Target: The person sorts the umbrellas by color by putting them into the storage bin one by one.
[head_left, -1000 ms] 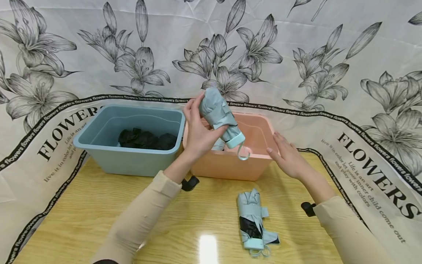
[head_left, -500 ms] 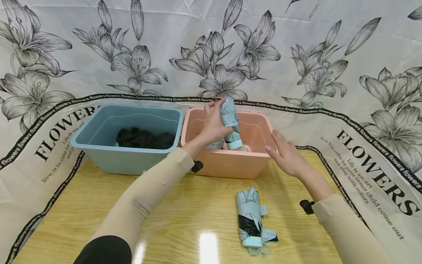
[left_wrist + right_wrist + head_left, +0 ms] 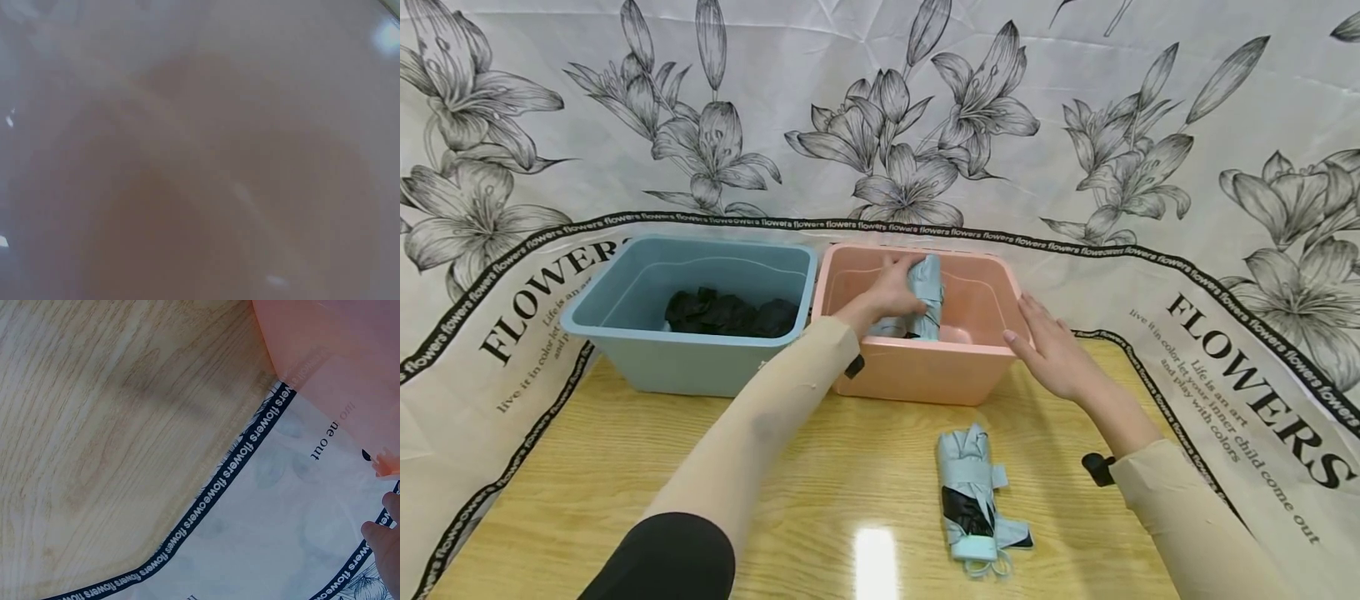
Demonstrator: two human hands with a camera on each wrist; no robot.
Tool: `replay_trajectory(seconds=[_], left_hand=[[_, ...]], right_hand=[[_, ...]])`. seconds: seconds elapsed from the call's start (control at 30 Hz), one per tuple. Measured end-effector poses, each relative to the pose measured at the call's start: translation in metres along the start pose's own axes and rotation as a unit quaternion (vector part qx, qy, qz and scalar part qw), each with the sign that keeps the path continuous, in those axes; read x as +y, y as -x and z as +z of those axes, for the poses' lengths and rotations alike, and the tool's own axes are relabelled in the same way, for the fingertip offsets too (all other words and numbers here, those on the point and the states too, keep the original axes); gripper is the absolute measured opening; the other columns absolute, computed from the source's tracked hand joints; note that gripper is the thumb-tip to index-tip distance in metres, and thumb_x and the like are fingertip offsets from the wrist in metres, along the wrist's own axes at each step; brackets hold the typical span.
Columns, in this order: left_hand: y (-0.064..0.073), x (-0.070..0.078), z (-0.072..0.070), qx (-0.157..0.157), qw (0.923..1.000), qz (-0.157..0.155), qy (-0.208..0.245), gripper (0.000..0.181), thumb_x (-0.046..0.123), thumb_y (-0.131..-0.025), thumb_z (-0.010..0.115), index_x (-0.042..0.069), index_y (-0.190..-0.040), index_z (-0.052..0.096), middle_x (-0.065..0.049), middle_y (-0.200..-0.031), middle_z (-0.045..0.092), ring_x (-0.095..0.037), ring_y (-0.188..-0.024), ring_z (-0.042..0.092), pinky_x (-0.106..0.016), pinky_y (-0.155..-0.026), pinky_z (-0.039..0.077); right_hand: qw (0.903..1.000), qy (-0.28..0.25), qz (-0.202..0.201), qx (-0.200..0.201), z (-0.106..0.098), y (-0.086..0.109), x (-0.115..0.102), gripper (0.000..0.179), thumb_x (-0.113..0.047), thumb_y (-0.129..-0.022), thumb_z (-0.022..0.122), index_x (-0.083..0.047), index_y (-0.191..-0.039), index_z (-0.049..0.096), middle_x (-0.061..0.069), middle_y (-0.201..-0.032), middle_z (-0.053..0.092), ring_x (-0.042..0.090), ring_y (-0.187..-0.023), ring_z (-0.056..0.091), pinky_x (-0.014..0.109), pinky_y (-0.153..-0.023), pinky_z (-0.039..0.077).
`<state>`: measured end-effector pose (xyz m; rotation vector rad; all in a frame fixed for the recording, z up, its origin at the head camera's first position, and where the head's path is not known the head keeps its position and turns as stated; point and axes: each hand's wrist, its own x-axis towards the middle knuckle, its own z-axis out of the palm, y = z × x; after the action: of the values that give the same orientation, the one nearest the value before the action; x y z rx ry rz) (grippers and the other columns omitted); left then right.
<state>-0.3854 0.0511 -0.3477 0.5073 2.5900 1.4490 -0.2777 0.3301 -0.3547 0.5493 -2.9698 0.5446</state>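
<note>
My left hand (image 3: 891,289) grips a folded light-blue umbrella (image 3: 929,283), which stands nearly upright inside the pink bin (image 3: 917,375). The umbrella's lower end is hidden behind the bin's front wall. Beside it in the bin, partly covered by the hand, lies another pale blue bundle (image 3: 887,327). At the bin's right end my right hand (image 3: 1054,354) rests against the rim with straight fingers. A second folded light-blue umbrella (image 3: 966,475), with a black patch showing and a strap loop, lies on the table before the bin. The left wrist view is too blurred to read.
Left of the pink bin stands a blue bin (image 3: 700,362) with black bundled fabric items (image 3: 722,312) inside. A white flower-printed cloth (image 3: 1120,308) hangs behind and covers the right edge of the wooden table (image 3: 820,500).
My left hand has brought the umbrella from above the pink bin rightward and down into it, turning it more upright. The right hand stays at the rim.
</note>
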Motion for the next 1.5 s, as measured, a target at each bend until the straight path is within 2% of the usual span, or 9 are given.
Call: replay_trajectory(seconds=[0.07,0.17,0.47,0.7,0.83,1.0,1.13,1.3,1.5], left_hand=[[-0.004,-0.003,0.001,-0.010,0.9999,0.000,-0.013,0.099,-0.006,-0.075,0.082,0.015,-0.161,0.039,-0.021,-0.160,0.024,-0.036,-0.130,0.047,-0.040,-0.096,0.052],[-0.007,-0.006,0.003,-0.028,0.9992,0.009,-0.028,0.095,-0.005,-0.074,0.083,0.013,-0.158,0.043,-0.022,-0.157,0.030,-0.035,-0.128,0.046,-0.040,-0.098,0.051],[-0.004,-0.010,0.009,-0.091,0.9956,0.014,-0.017,0.089,-0.010,-0.076,0.082,0.007,-0.156,0.045,-0.026,-0.154,0.036,-0.024,-0.093,0.056,-0.033,-0.063,0.059],[-0.003,-0.013,0.009,-0.123,0.9912,-0.010,-0.047,0.078,-0.006,-0.078,0.083,0.014,-0.149,0.058,-0.024,-0.161,0.023,-0.033,-0.116,0.047,-0.028,-0.067,0.054],[-0.004,-0.015,0.008,-0.144,0.9839,-0.011,-0.106,0.070,0.003,-0.081,0.083,0.011,-0.146,0.061,-0.022,-0.163,0.023,-0.034,-0.130,0.041,-0.026,-0.078,0.051],[-0.004,-0.017,0.006,-0.177,0.9689,-0.009,-0.173,0.068,0.012,-0.087,0.079,0.010,-0.151,0.055,-0.022,-0.160,0.028,-0.031,-0.134,0.038,-0.025,-0.091,0.044],[-0.005,-0.016,0.005,-0.203,0.9565,-0.001,-0.210,0.067,0.012,-0.090,0.074,0.012,-0.153,0.053,-0.021,-0.157,0.034,-0.028,-0.129,0.039,-0.024,-0.088,0.039],[-0.007,-0.017,0.006,-0.237,0.9500,-0.011,-0.204,0.065,0.003,-0.092,0.063,0.009,-0.155,0.050,-0.016,-0.153,0.047,-0.023,-0.115,0.044,-0.022,-0.076,0.036],[-0.005,-0.017,0.003,-0.257,0.9459,-0.001,-0.198,0.064,0.007,-0.094,0.062,0.010,-0.156,0.049,-0.011,-0.160,0.045,-0.021,-0.118,0.043,-0.023,-0.081,0.035]], right_hand=[[1.0000,-0.001,0.000,0.003,0.000,-0.001,0.000,0.077,-0.048,-0.113,0.033,0.003,-0.165,0.008,0.024,-0.171,0.005,0.046,-0.157,0.008,0.068,-0.123,0.005],[1.0000,-0.003,0.002,0.005,-0.001,-0.002,0.000,0.077,-0.048,-0.113,0.033,0.003,-0.165,0.009,0.024,-0.171,0.005,0.046,-0.157,0.007,0.068,-0.123,0.004],[1.0000,-0.007,0.001,0.004,0.002,0.001,0.000,0.077,-0.049,-0.112,0.033,0.001,-0.166,0.007,0.021,-0.172,0.003,0.044,-0.158,0.005,0.068,-0.123,0.003],[0.9999,-0.006,-0.005,0.007,0.003,0.000,0.001,0.077,-0.048,-0.113,0.033,0.002,-0.165,0.008,0.022,-0.172,0.004,0.045,-0.158,0.006,0.069,-0.122,0.005],[0.9999,-0.007,-0.004,0.007,0.003,0.000,0.001,0.077,-0.048,-0.113,0.034,0.001,-0.166,0.007,0.022,-0.172,0.004,0.045,-0.158,0.006,0.069,-0.122,0.004],[1.0000,-0.005,-0.004,0.005,0.003,0.000,0.002,0.077,-0.048,-0.113,0.033,0.001,-0.166,0.007,0.024,-0.172,0.006,0.045,-0.158,0.006,0.069,-0.122,0.004],[1.0000,-0.004,-0.005,0.007,0.003,0.000,0.003,0.076,-0.047,-0.113,0.033,0.002,-0.165,0.008,0.026,-0.171,0.007,0.045,-0.158,0.007,0.070,-0.122,0.004],[1.0000,-0.006,-0.005,0.004,0.003,0.000,0.004,0.076,-0.047,-0.113,0.033,0.001,-0.166,0.007,0.023,-0.172,0.004,0.045,-0.158,0.006,0.069,-0.122,0.003],[0.9999,-0.002,-0.001,0.011,0.006,-0.002,0.005,0.077,-0.048,-0.112,0.033,0.000,-0.166,0.007,0.022,-0.172,0.004,0.045,-0.157,0.007,0.069,-0.122,0.004]])
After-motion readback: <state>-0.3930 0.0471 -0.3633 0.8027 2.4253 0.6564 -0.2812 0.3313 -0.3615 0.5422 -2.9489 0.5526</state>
